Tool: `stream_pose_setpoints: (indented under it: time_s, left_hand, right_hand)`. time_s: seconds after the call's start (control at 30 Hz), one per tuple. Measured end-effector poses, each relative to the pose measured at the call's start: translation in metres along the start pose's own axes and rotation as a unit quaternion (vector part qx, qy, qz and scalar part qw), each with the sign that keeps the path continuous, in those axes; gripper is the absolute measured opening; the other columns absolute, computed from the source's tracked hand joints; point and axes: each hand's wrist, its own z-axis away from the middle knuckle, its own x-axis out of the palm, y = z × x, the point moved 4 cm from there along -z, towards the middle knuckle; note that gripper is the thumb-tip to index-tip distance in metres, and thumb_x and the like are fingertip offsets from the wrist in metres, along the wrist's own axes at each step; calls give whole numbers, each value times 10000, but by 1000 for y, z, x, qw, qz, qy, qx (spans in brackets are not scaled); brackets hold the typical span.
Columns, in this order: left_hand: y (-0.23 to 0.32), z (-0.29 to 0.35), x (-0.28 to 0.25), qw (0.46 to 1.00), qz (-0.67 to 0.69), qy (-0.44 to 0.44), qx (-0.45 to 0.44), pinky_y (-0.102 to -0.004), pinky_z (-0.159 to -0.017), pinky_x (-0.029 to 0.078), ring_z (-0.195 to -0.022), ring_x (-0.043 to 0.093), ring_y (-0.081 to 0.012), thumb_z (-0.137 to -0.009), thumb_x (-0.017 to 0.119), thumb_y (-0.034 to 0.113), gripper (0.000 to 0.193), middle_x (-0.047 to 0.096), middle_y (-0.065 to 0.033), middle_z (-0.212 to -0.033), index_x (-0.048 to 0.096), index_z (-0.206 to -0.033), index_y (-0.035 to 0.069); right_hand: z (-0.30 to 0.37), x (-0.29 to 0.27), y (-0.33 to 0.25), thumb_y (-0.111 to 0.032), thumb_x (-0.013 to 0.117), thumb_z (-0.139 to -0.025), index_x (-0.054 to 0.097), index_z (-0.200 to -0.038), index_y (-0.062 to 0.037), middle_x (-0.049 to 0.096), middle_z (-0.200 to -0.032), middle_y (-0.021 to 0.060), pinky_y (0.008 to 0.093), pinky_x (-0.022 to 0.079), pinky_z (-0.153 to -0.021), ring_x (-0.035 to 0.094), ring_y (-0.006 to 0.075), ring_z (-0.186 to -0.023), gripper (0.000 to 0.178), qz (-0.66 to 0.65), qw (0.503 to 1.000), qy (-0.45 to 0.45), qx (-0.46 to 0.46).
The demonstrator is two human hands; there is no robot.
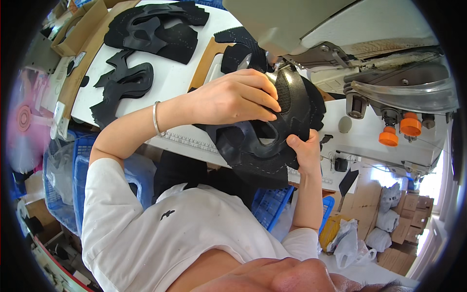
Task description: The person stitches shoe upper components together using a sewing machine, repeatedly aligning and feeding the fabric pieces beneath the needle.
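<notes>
A black shoe upper [258, 138] of mesh and smooth panels lies under the sewing machine's head [292, 24], partly over the table edge. My left hand [238, 95], with a silver bangle on its wrist, reaches over it from the left; its bent fingers press together on the upper beside the lit needle area. On the right, my right hand [306, 151] grips the upper's edge, thumb on top and other fingers mostly hidden underneath. My left hand and the machine head partly hide the stitching spot.
More black shoe uppers [155, 31] lie on the white table [170, 78] at the far left, with a smaller black piece [124, 82] nearer. A ruler strip [194, 148] runs along the front edge. Blue baskets [272, 207] stand below. Orange knobs [411, 124] hang from the machine at right.
</notes>
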Motion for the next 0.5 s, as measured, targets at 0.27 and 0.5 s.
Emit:
stream_pose_setpoints:
  time_s: [0.27, 0.5]
  left_hand:
    - [-4, 1, 0, 1000, 5, 3, 2, -357, -869, 490, -989, 622, -228, -705, 715, 68, 158, 703, -39, -1023, 724, -855, 18]
    - [8, 13, 7, 972, -197, 12, 130, -347, -828, 538, -1006, 647, -253, -791, 636, 63, 190, 688, -105, -1041, 696, -962, 6]
  right_hand:
    - [-4, 1, -4, -158, 798, -791, 675, -891, -8, 659, -798, -1, 219, 487, -604, 582, 61, -671, 219, 11, 1000, 5, 6]
    - [-1, 3, -8, -119, 783, -796, 674, -890, -13, 658, -800, -5, 221, 489, -597, 580, 58, -670, 178, 48, 999, 17, 4]
